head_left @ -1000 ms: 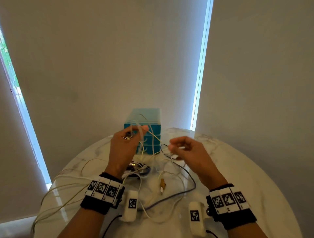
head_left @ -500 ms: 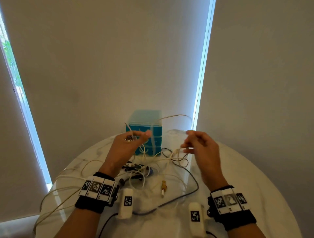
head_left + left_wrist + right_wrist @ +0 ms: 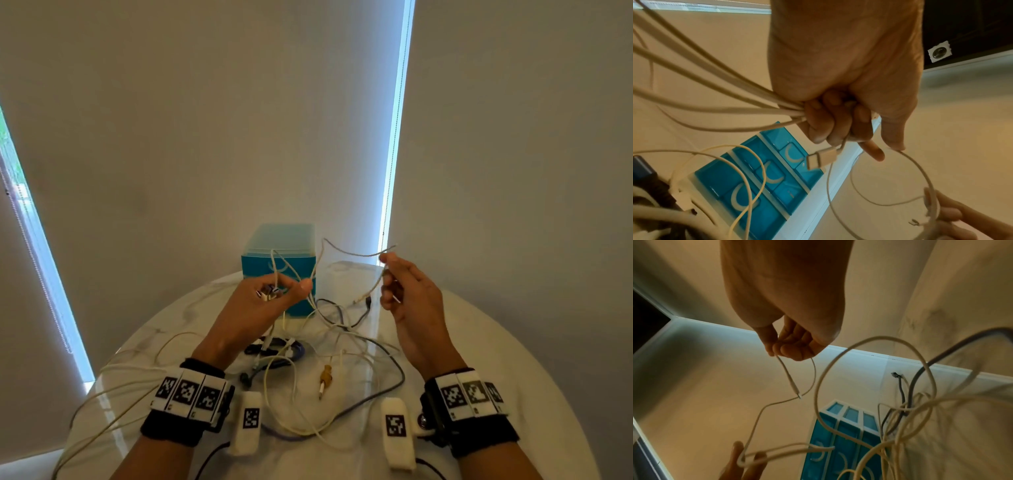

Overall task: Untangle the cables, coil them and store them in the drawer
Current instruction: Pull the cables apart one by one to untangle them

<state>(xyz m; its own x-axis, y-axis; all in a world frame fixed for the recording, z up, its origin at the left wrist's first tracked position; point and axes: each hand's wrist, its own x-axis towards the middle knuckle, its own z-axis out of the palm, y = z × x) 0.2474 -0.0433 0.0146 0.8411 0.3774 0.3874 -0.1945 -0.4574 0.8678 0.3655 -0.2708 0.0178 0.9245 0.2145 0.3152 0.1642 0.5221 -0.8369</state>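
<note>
Left hand (image 3: 270, 301) grips a bundle of cables (image 3: 719, 104) above the surface (image 3: 479, 359). Right hand (image 3: 407, 294) pinches one thin cable (image 3: 349, 253), apparently near its end. Drawer unit (image 3: 279, 253) stands behind, closed.

The head view looks forward and down from above the person's forearms, facing the wall, with the round table (image 3: 479, 342) filling the lower half and the blue drawer unit (image 3: 278, 265) just above centre. The left wrist view looks along the palm from very near, the drawer unit (image 3: 764, 183) at 7 o'clock. The right wrist view does likewise, the unit (image 3: 846, 431) at 5 o'clock. All three share that unit and the thin cable (image 3: 352, 253) strung between both hands.
</note>
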